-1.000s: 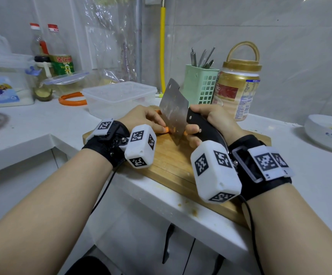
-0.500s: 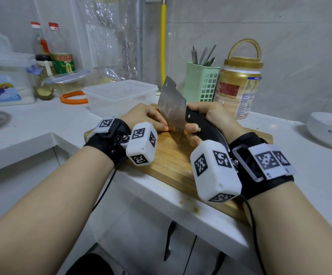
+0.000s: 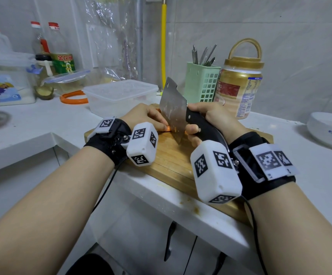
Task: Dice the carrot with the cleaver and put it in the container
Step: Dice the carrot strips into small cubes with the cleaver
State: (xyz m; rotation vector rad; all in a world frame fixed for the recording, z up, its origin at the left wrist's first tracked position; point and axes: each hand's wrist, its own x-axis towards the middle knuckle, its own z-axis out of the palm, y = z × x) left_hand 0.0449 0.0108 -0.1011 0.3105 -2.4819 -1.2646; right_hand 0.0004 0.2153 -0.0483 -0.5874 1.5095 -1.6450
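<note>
Head view shows my right hand (image 3: 210,120) wrapped round the black handle of the broad steel cleaver (image 3: 174,111), fingers (image 3: 192,129) curled tight, while my left hand (image 3: 141,118) presses down on the orange carrot (image 3: 168,128), its fingers bent over it so only a stub of cut end shows beside the blade. It lies on the wooden cutting board (image 3: 169,161) at the near edge of the white bench (image 3: 32,124), the clear plastic container (image 3: 119,96) just behind the board's far left corner. I judge the carrot stiff, light and a little slick where cut, apt to roll, so I hold it from above with fingertips tucked back. Its long axis seems to run left to right across the board, cut end toward the cleaver; most is hidden under my hand. The blade stands nearly upright, crosswise to it.
</note>
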